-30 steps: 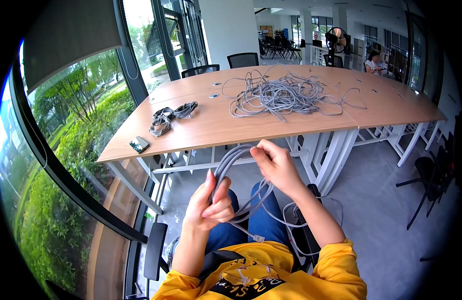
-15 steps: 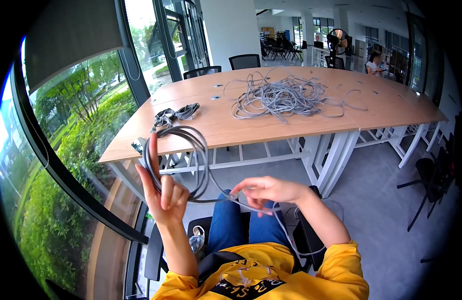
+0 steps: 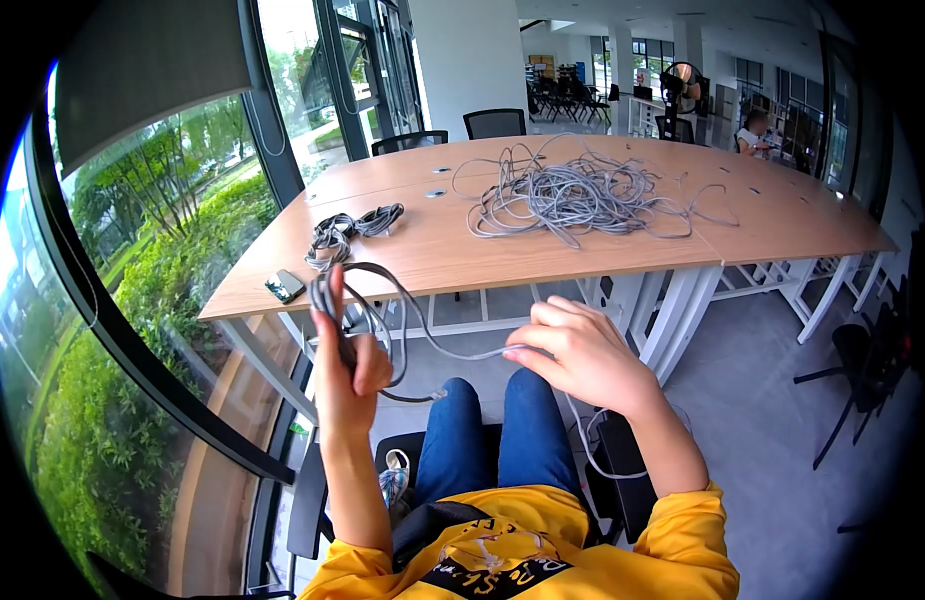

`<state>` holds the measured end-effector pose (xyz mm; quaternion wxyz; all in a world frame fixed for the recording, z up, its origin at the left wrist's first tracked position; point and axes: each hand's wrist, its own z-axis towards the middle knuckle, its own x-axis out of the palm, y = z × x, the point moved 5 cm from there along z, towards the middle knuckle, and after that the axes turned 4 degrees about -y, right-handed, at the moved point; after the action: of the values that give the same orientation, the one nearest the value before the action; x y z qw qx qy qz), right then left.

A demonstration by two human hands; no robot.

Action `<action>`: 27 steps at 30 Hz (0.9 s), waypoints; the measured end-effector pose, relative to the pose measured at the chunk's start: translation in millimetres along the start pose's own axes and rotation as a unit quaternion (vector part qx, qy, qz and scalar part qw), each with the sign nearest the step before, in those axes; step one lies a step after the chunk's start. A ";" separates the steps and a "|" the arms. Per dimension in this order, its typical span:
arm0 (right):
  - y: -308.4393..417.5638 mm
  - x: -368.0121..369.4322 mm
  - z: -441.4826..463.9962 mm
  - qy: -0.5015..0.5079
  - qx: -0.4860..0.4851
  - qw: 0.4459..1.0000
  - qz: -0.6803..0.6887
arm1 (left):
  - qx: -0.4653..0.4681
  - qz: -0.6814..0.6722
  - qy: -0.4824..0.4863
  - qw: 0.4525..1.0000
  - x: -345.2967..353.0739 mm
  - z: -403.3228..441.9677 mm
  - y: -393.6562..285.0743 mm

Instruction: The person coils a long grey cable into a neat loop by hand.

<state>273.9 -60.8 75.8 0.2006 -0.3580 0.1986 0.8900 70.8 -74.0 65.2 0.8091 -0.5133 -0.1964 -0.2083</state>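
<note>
Several loops of a grey cable (image 3: 402, 335) hang from my left hand (image 3: 352, 365), whose fingers are closed around them with the index finger pointing up. One cable end with a clear plug (image 3: 439, 394) dangles below the loops, over my knee. My right hand (image 3: 582, 355) pinches the same cable to the right, and a stretch of it runs across to the loops. From my right hand the cable drops toward the black armrest (image 3: 622, 470). Both hands are raised above my lap, in front of the table edge.
On the wooden table (image 3: 432, 255) lie a big tangle of grey cable (image 3: 582, 195), a smaller bundled cable (image 3: 347, 232) and a phone (image 3: 284, 287). Chairs (image 3: 494, 123) stand behind it. A window (image 3: 172, 220) is at left. A person (image 3: 752, 133) sits far back right.
My right hand has risen and moved right, now gripping the cable away from the plug. My left hand has turned, and the loops look narrower. The plugged end hangs free.
</note>
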 end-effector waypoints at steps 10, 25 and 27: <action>31.6 10.7 17.1 0.002 -0.099 0.994 0.054 | -0.115 0.149 0.047 0.981 12.5 12.3 40.6; 25.4 10.1 34.3 -0.012 -0.070 0.995 0.077 | -0.328 -0.019 0.190 0.925 21.8 -2.3 75.6; 20.4 2.1 36.1 -0.039 -0.015 0.995 0.091 | -0.355 -0.108 0.212 0.904 19.0 -4.6 77.7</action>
<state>242.2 -59.6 102.6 0.1208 -0.3066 0.2089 0.9207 129.1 -50.7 15.3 0.5686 -0.6857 0.0122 -0.4542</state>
